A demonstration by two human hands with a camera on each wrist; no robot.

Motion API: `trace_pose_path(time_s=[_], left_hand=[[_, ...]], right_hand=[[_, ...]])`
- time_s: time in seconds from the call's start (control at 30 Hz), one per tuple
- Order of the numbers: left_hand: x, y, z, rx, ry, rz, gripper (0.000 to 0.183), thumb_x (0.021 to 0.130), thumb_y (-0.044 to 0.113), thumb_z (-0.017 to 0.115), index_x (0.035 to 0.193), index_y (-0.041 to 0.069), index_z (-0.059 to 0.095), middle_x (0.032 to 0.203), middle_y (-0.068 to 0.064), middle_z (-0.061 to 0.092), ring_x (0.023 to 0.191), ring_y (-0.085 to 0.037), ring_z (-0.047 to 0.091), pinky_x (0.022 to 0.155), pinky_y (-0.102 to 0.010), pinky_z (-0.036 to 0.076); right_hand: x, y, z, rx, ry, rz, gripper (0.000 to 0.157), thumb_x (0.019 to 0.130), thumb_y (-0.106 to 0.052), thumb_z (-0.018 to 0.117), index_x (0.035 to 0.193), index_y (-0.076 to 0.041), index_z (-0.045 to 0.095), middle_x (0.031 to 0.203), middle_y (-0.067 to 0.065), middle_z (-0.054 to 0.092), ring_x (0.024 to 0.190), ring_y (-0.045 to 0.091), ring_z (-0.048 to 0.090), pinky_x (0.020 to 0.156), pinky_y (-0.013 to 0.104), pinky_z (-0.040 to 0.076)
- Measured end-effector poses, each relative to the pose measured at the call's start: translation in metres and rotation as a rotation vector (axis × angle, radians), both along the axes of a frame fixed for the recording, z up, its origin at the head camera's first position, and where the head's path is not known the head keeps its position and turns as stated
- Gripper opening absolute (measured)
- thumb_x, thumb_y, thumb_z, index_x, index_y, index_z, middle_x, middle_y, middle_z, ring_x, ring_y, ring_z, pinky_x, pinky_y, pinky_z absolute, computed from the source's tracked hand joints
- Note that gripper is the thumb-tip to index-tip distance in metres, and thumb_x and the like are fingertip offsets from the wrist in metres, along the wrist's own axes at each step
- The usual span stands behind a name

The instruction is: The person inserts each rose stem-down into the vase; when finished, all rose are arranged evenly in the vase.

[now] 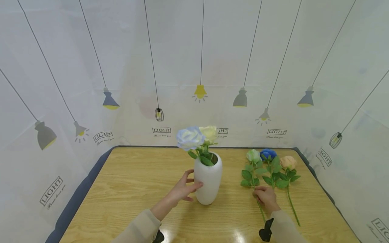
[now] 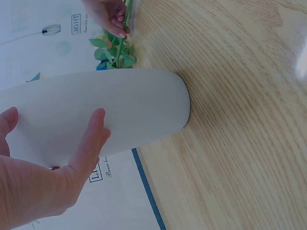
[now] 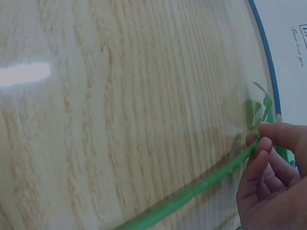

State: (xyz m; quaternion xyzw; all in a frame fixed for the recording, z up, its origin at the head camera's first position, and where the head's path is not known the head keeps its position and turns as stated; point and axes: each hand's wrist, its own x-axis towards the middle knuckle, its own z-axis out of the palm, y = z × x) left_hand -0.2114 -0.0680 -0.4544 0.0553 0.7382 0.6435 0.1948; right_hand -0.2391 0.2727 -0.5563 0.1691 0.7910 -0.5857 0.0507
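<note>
On the surface [image 1: 136, 189] stands your vase [image 1: 208, 185], pale blue flower [image 1: 190, 137] and cream flower [image 1: 209, 134] already inside; your left hand [image 1: 180, 191] touches it, fingers apart; your right hand [image 1: 266, 198] pinches the green flower [image 1: 253, 156] by its stem; that one, dark blue flower [image 1: 268, 154] and peach flower [image 1: 288, 162] remain outside.

White vase [image 1: 208, 184] upright on wood table [image 1: 136, 175]. Two roses in it, heads above the rim: light blue rose [image 1: 189, 138] left, cream rose [image 1: 209, 133] right. Left hand [image 1: 182, 189] at vase's left side, fingers spread, touching it. To the right, three roses, heads at far side; left to right: pale green rose [image 1: 253, 156], blue rose [image 1: 268, 154], peach rose [image 1: 288, 162]. Right hand [image 1: 267, 198] pinches pale green rose by its stem [image 1: 261, 212]. Far wall [image 1: 176, 67]: printed hanging lamps [image 1: 200, 90], "LIGHT" labels [image 1: 161, 130].
</note>
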Motion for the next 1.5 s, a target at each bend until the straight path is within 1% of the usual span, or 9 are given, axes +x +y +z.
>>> trace_pose_path(time_s=[0.1,0.27,0.4,0.63,0.77,0.97,1.17,1.37,1.5], left_hand=[[0.000,0.000,0.001,0.000,-0.002,0.000,0.081,0.079,0.038,0.065,0.138,0.009,0.017,0.128,-0.027,0.030,0.104,-0.042,0.045,0.064,-0.043,0.050],[0.001,0.000,0.001,0.002,-0.002,0.000,0.081,0.079,0.038,0.065,0.138,0.009,0.017,0.128,-0.027,0.030,0.104,-0.043,0.045,0.064,-0.044,0.050],[0.001,0.000,0.001,0.003,-0.001,-0.002,0.081,0.080,0.037,0.064,0.138,0.009,0.017,0.128,-0.027,0.030,0.104,-0.043,0.044,0.064,-0.044,0.050],[0.001,0.000,0.000,-0.004,0.007,0.001,0.081,0.080,0.038,0.064,0.138,0.009,0.017,0.128,-0.027,0.030,0.103,-0.042,0.046,0.063,-0.043,0.050],[0.000,0.000,0.000,-0.003,0.009,0.002,0.080,0.080,0.038,0.064,0.138,0.009,0.017,0.128,-0.027,0.031,0.103,-0.042,0.046,0.063,-0.043,0.050],[0.001,0.000,0.000,-0.006,0.002,0.003,0.080,0.080,0.038,0.064,0.138,0.009,0.018,0.128,-0.027,0.030,0.103,-0.042,0.046,0.063,-0.042,0.050],[0.000,0.000,0.000,-0.001,-0.001,0.007,0.080,0.080,0.038,0.064,0.138,0.010,0.018,0.128,-0.026,0.030,0.104,-0.042,0.045,0.063,-0.042,0.050],[0.001,0.000,0.000,-0.002,0.010,0.005,0.080,0.080,0.036,0.064,0.138,0.009,0.017,0.128,-0.027,0.031,0.104,-0.043,0.045,0.062,-0.042,0.050],[0.001,0.000,0.000,-0.003,0.008,0.006,0.079,0.080,0.036,0.064,0.138,0.008,0.017,0.128,-0.027,0.031,0.104,-0.043,0.045,0.062,-0.042,0.050]], right_hand=[[0.000,0.000,0.003,0.020,0.004,0.002,0.035,0.082,-0.002,0.054,0.113,0.014,0.049,0.063,0.007,0.056,0.050,0.013,0.050,0.046,0.026,0.040],[0.002,-0.002,0.014,0.036,0.018,0.036,0.037,0.085,-0.004,0.053,0.116,0.014,0.046,0.072,0.010,0.057,0.055,0.015,0.052,0.053,0.029,0.044],[0.002,-0.006,0.024,-0.014,0.038,0.064,0.041,0.087,-0.008,0.054,0.120,0.013,0.043,0.081,0.008,0.059,0.061,0.015,0.055,0.058,0.030,0.047],[0.001,-0.012,0.035,-0.097,0.094,0.087,0.045,0.087,-0.015,0.057,0.121,0.010,0.043,0.085,0.002,0.061,0.067,0.012,0.059,0.067,0.032,0.050],[0.001,-0.018,0.043,-0.120,0.121,0.097,0.046,0.087,-0.020,0.057,0.122,0.007,0.044,0.092,0.006,0.061,0.069,0.012,0.058,0.072,0.034,0.049],[0.002,-0.030,0.061,-0.141,0.183,0.124,0.049,0.086,-0.028,0.058,0.122,0.003,0.044,0.104,0.013,0.057,0.074,0.014,0.057,0.070,0.030,0.048],[0.002,-0.040,0.083,-0.192,0.254,0.143,0.050,0.087,-0.029,0.058,0.122,0.003,0.043,0.100,0.007,0.059,0.073,0.012,0.057,0.070,0.028,0.048],[0.004,-0.048,0.102,-0.254,0.353,0.161,0.048,0.087,-0.027,0.057,0.120,0.005,0.042,0.095,0.002,0.060,0.071,0.011,0.058,0.067,0.026,0.048],[0.005,-0.056,0.116,-0.373,0.417,0.140,0.037,0.087,-0.021,0.059,0.111,0.003,0.046,0.089,0.001,0.062,0.067,0.011,0.058,0.064,0.024,0.048]])
